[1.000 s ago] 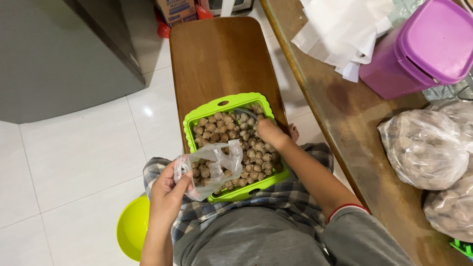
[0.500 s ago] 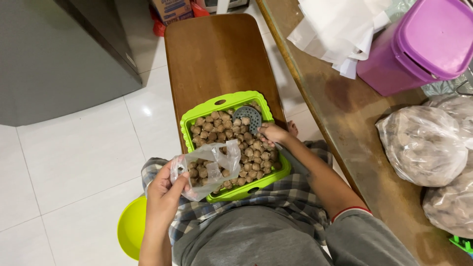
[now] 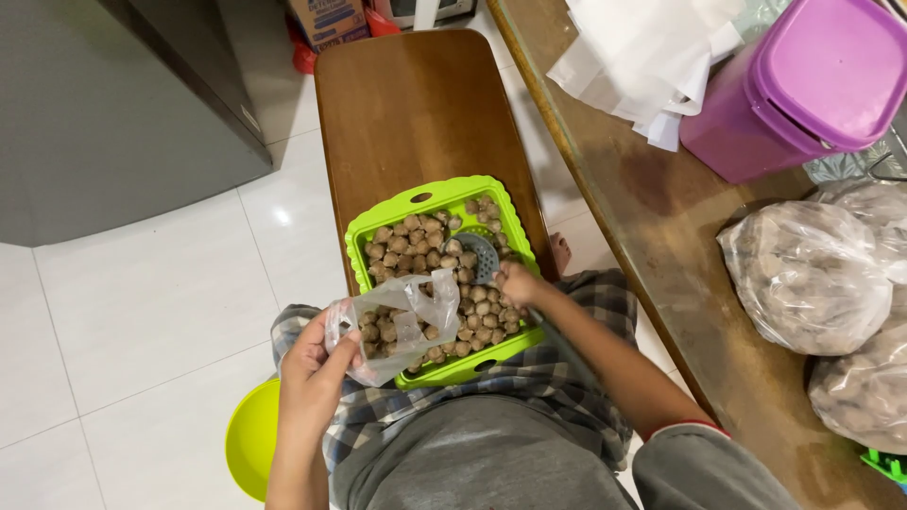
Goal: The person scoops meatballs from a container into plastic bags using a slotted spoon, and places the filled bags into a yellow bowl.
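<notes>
The person sits at the end of a brown wooden bench [image 3: 416,113] with a lime green tray [image 3: 368,238] on the lap and the bench's near edge, heaped with small round brownish balls [image 3: 411,247]. The left hand [image 3: 316,364] has its fingers closed on the rim of a clear plastic bag [image 3: 402,321], holding it open over the near left corner of the tray; a few of the same balls already sit inside the bag. The right hand [image 3: 520,283] is curled around the handle of a small grey slotted scoop [image 3: 477,253], whose round head lies among the balls in the right part of the tray, just beside the bag's mouth. A green bowl [image 3: 253,439] stands on the white tiled floor by the left knee (only partly in view). To the right, a long wooden table [image 3: 652,217] carries a purple lidded tub [image 3: 803,85], white paper sheets [image 3: 642,57] and large filled clear bags [image 3: 803,279].
</notes>
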